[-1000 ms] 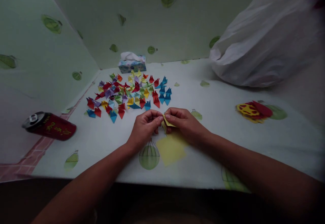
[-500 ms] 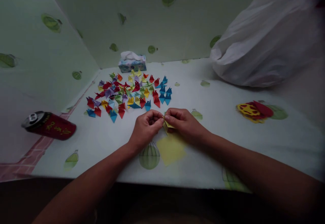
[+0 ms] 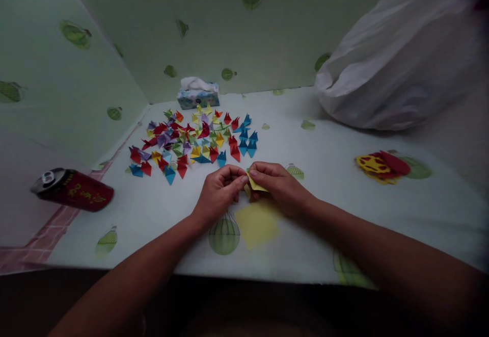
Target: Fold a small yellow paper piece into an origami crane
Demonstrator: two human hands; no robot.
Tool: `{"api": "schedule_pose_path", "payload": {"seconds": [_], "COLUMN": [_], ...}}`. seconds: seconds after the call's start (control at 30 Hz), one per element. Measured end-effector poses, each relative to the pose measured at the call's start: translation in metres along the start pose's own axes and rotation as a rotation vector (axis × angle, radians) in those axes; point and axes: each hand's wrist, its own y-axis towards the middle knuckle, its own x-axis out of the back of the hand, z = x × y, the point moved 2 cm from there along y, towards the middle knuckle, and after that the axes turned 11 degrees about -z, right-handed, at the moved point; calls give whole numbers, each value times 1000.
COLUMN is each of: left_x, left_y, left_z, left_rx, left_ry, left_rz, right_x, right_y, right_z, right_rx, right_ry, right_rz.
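Between my fingertips is a small folded piece of yellow paper point(image 3: 256, 186), held a little above the table. My left hand point(image 3: 219, 190) pinches its left edge with thumb and forefinger. From the right, my right hand point(image 3: 280, 186) grips the larger part, thumb on top, covering some of the folds. Under the hands a flat yellow paper sheet point(image 3: 257, 226) lies on the white patterned tabletop point(image 3: 160, 240). Many small folded paper figures point(image 3: 204, 130) in red, blue, yellow, green and purple are spread beyond my left hand.
A tissue box point(image 3: 198, 97) stands against the back wall. At the left a dark red drink can point(image 3: 74, 189) sits near the pink border. A big white plastic bag point(image 3: 382, 72) fills the back right, with red and yellow cut-out pieces point(image 3: 382, 166) in front of it.
The folded yellow paper has turned slightly in my fingers and more of its face shows. Both hands stay in nearly the same place.
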Motion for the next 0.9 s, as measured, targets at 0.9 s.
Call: {"api": "schedule_pose_path", "payload": {"seconds": [0.9], "left_x": [0], "left_y": [-1], "left_z": [0], "left_rx": [9], "left_ry": [1], "left_rz": [-19], "right_x": [-3], "right_y": [-3], "right_z": [2], "right_rx": [-5], "right_ry": [-26], "right_rz": [10]}}
